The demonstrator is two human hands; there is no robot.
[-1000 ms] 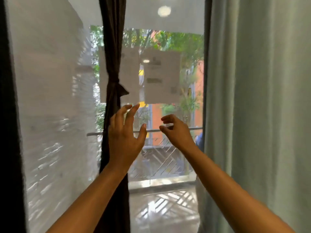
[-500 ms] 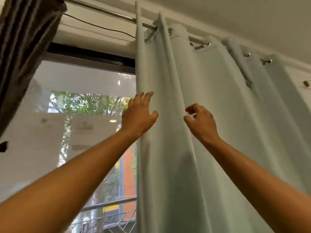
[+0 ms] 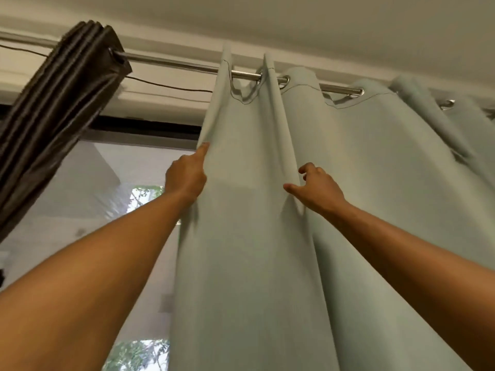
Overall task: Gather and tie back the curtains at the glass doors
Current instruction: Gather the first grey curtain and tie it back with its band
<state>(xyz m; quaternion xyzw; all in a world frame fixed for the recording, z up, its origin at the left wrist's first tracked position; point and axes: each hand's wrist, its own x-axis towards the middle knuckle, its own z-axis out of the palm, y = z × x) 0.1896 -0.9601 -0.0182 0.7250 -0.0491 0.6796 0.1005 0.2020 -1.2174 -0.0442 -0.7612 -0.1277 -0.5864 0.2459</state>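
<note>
A pale green curtain hangs by metal eyelets from a steel rod and fills the right half of the view. My left hand holds its left edge high up. One finger lies along the hem and the others are hidden behind the fabric. My right hand is at the same height further right, with a fold of the curtain between thumb and curled fingers. A dark brown curtain is bunched at the left end of the rod. Its tie is out of view.
Between the two curtains the glass door shows a white wall and green leaves outside. A thin black cable sags under the rod. The ceiling is close above.
The view has swung up and right from the tied brown curtain to the green one. Both hands rose from in front of the glass and took hold of the green curtain near its top.
</note>
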